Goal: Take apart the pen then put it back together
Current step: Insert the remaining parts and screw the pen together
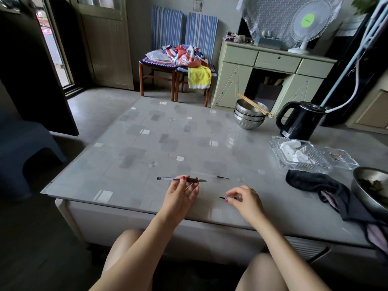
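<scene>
My left hand holds a clear pen barrel with a black grip and a metal tip, level above the table, tip pointing right. My right hand pinches a thin dark pen part low over the table, to the right of the left hand. A clear refill with a dark tip lies flat on the table just beyond both hands.
The grey patterned table carries stacked steel bowls with chopsticks, a black kettle, a glass tray with tissues, a black cloth and a steel bowl at the right edge.
</scene>
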